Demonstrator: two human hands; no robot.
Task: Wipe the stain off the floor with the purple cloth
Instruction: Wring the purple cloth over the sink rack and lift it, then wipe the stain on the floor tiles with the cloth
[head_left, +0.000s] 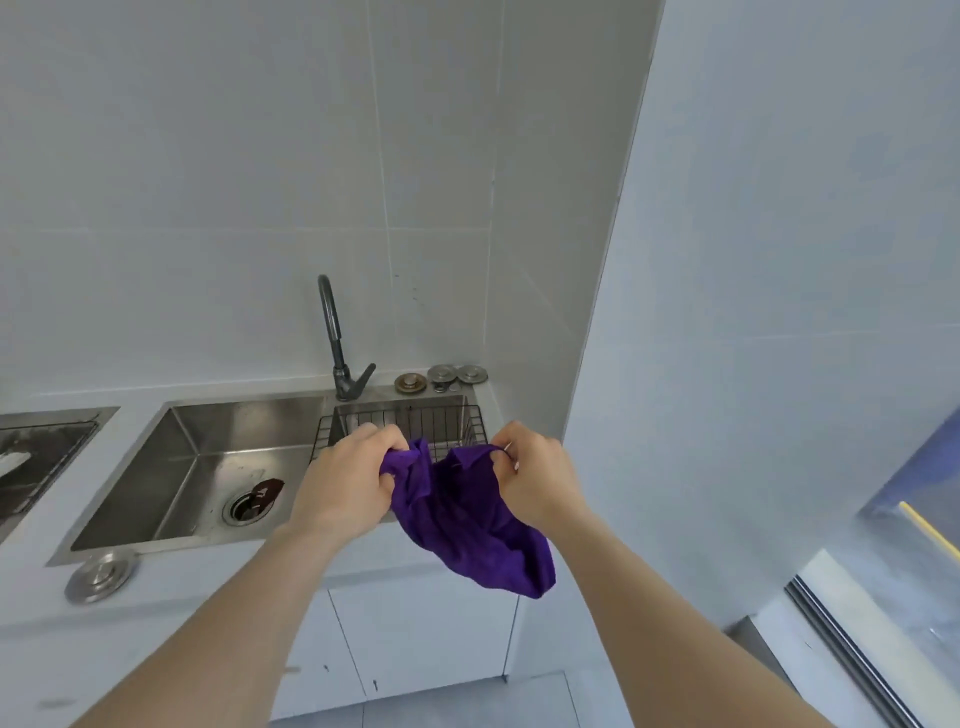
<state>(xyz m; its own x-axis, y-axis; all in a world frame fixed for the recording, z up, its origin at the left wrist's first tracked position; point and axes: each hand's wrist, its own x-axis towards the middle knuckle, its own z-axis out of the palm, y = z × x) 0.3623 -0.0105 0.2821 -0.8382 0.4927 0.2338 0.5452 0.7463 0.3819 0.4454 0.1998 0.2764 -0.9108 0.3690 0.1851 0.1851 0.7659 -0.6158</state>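
The purple cloth hangs crumpled between both hands, over the front edge of the counter. My left hand grips its upper left corner and my right hand pinches the upper right corner. Most of the cloth droops down to the right, below my right wrist. Only a strip of grey floor tile shows at the bottom of the view, and no stain is visible on it.
A steel sink with a dark scrap near its drain lies left of my hands. A wire basket sits behind them, below a dark faucet. Metal drain plugs rest by the wall. White cabinet doors stand below; a wall is right.
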